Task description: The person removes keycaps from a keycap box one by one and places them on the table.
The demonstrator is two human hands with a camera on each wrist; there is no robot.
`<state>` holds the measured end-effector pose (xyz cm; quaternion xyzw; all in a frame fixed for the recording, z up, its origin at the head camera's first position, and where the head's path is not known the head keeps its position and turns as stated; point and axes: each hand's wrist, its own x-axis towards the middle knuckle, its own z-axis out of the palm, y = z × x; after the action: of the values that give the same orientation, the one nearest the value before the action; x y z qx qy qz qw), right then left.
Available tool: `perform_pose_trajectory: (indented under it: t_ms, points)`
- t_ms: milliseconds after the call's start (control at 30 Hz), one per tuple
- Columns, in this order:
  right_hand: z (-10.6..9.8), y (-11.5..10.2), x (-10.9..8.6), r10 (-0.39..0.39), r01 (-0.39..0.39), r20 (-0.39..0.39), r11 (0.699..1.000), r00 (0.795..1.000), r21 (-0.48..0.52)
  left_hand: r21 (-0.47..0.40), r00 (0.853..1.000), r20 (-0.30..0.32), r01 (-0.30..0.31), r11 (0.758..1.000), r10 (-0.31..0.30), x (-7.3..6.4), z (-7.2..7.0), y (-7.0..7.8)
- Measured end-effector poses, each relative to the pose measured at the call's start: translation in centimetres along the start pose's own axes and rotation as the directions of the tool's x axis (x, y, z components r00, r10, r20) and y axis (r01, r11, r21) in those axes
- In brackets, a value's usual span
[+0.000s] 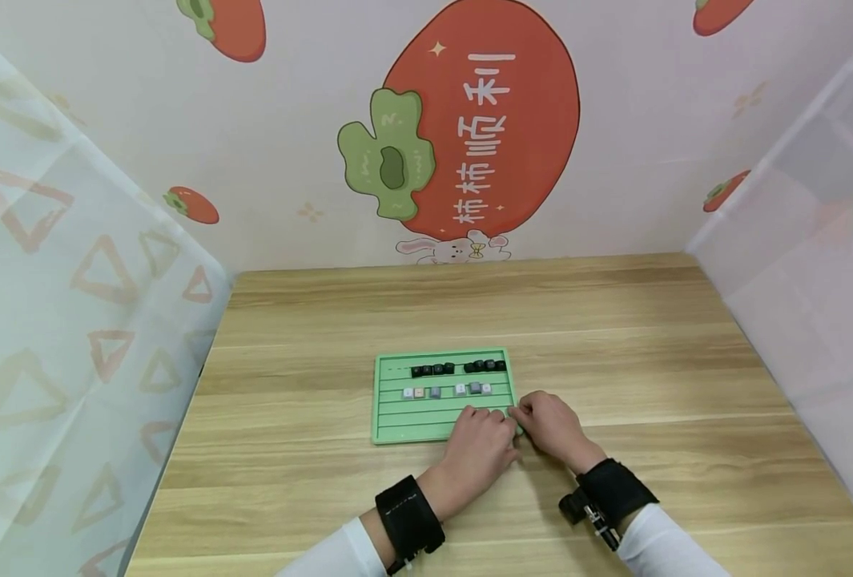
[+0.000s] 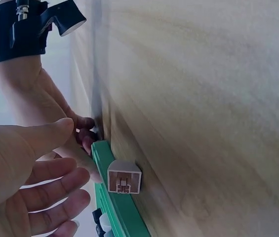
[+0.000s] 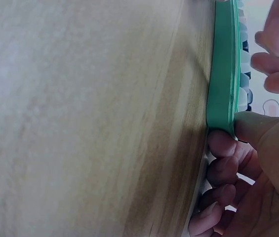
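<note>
A green tray [image 1: 404, 429] with ridged rows lies on the table. My right hand [image 1: 554, 426] pinches the tray's right edge near the front corner, thumb above and curled fingers at the side, as the right wrist view shows. Over the front right part of the tray is my left hand [image 1: 475, 450], its fingers loosely bent with nothing between them. A pale keycap [image 2: 124, 178], its hollow underside toward the camera, shows against the tray's front side in the left wrist view; whether it touches the tray or table I cannot tell. Black keycaps [image 1: 438, 369] and grey and white keycaps [image 1: 460, 390] stand in rows.
The wooden table [image 1: 289, 385] reaches around the tray on all sides. A printed backdrop [image 1: 282, 144] rises behind it, and pale curtains [image 1: 80, 320] hang at the left and right.
</note>
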<state>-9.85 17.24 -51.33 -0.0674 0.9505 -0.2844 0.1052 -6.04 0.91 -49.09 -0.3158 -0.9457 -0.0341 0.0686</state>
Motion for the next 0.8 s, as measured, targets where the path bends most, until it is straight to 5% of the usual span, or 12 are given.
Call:
perform_pose_trajectory:
  t_ms: [333,800]
  points:
    - [0.0,0.0,0.0,-0.008,0.008,-0.004,1.0,1.0,-0.006,-0.035,0.997,-0.08,0.011,0.999,-0.014,0.3,-0.1,-1.0]
    - [0.0,0.0,0.0,-0.005,0.005,0.001,1.0,1.0,-0.001,-0.05,0.993,-0.085,0.074,0.996,-0.078,1.0,-0.4,-2.4]
